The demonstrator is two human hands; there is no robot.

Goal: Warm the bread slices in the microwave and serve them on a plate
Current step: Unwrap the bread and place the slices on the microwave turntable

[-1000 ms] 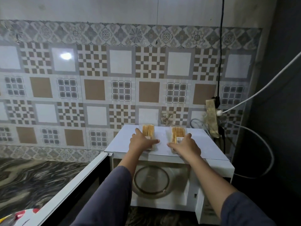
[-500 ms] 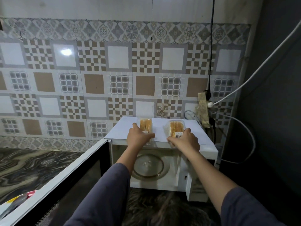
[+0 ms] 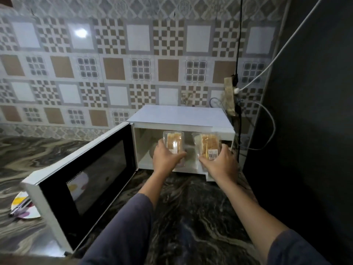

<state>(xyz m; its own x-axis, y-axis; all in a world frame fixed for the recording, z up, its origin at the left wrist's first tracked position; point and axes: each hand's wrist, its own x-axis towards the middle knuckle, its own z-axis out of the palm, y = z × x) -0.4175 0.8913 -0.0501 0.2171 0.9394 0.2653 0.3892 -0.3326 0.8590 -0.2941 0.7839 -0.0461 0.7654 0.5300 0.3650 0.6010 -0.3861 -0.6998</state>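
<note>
My left hand [image 3: 165, 157] is curled around the near end of a clear plastic packet of golden bread slices [image 3: 173, 142], thumb lying across its lower edge and the other fingers wrapped behind it. My right hand [image 3: 219, 164] clamps a second clear plastic packet of bread slices with a white barcode sticker [image 3: 207, 145], thumb on the front beside the sticker, fingers bent round the right edge. The two packets are apart, the stickered one at three o'clock from the other, and both tilt with their far ends raised.

Both packets are in the air in front of the open mouth of the white box-shaped microwave [image 3: 181, 116], which lies at twelve o'clock from my hands. Behind the left packet, a round glass turntable [image 3: 153, 152] shows dimly on the cavity floor. The white-framed microwave door with its dark glass window [image 3: 84, 180] swings out toward eight o'clock, standing wide open.

Past the door's outer edge, at nine o'clock and near me, a round white plate with yellow and purple patches [image 3: 23, 207] sits on the dark marbled stone counter [image 3: 191, 217], with metal tongs [image 3: 20, 206] lying across it. My grey sleeves reach up from six o'clock. Behind the microwave is a patterned brown-and-white tiled wall [image 3: 114, 69], and at one o'clock black and white cables [image 3: 267, 119] hang beside it.
</note>
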